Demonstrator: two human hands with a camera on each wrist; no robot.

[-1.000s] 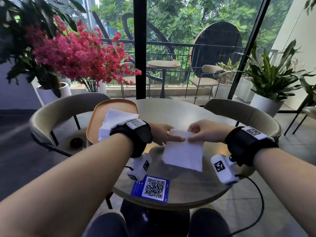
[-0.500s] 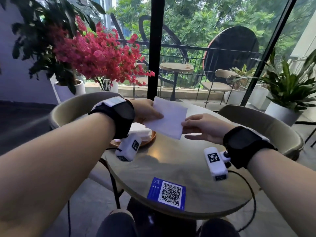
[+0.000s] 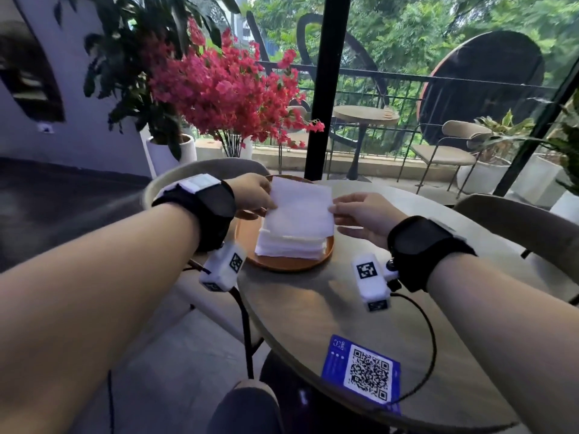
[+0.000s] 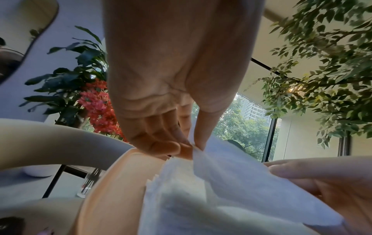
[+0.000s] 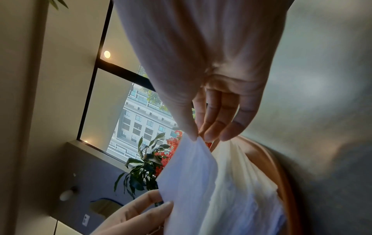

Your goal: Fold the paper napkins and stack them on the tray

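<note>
A folded white napkin (image 3: 300, 208) hangs just above a stack of folded napkins (image 3: 289, 245) on the orange tray (image 3: 247, 233) at the table's far left. My left hand (image 3: 253, 195) pinches the napkin's left edge between thumb and fingers (image 4: 193, 143). My right hand (image 3: 354, 214) pinches its right edge, thumb against fingertips (image 5: 209, 135). In the left wrist view the held napkin (image 4: 251, 182) slopes over the stack (image 4: 177, 198). In the right wrist view the held napkin (image 5: 191, 182) is in front of the stack (image 5: 245, 182).
The round grey table (image 3: 360, 308) carries a blue QR-code card (image 3: 363, 371) near its front edge. Beige chairs (image 3: 206, 170) ring the table. A pink flowering plant (image 3: 232, 89) stands behind the tray, with a black window post (image 3: 322, 89) beyond it.
Both hands lifted the folded napkin from the table's middle and carried it left, down over the stack on the tray. The head view turned left with them.
</note>
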